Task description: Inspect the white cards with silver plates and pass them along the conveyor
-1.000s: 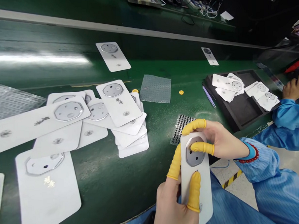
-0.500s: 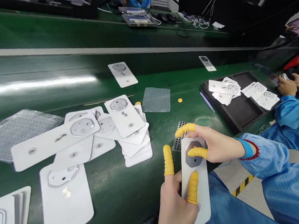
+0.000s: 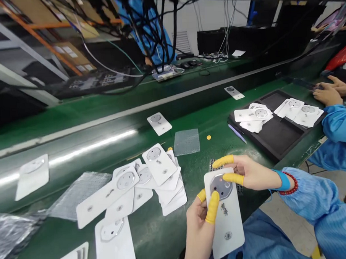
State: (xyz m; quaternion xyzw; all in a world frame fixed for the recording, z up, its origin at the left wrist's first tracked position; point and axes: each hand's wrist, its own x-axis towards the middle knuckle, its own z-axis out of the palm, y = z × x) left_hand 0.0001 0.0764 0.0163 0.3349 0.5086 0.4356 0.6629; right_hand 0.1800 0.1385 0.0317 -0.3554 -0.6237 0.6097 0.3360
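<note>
A white phone back cover (image 3: 230, 222) with a grey octagonal camera plate, dark printed characters and a small round emblem is held tilted near the bench edge. My left hand (image 3: 201, 223) grips its left side, thumb on the face by the camera plate. At the upper right corner, my right hand (image 3: 243, 172) has its thumb on the camera plate and its index finger above the top edge. Yellow finger cots cover thumbs and index fingers. Partly hidden behind the cover and right hand lies a sheet of small black dots (image 3: 240, 188).
More covers lie in a loose pile (image 3: 172, 200) to the left, beside bubble wrap (image 3: 78, 194). A clear plastic sheet (image 3: 186, 142) lies farther back. Purple tweezers (image 3: 237, 133) rest near a black tray (image 3: 279, 147) holding covers. A co-worker's hands (image 3: 330, 92) are at right.
My view has tilted up. The cover has turned so its printed characters show, and my left thumb has moved up beside the camera plate. My right thumb has shifted toward the upper right corner.
</note>
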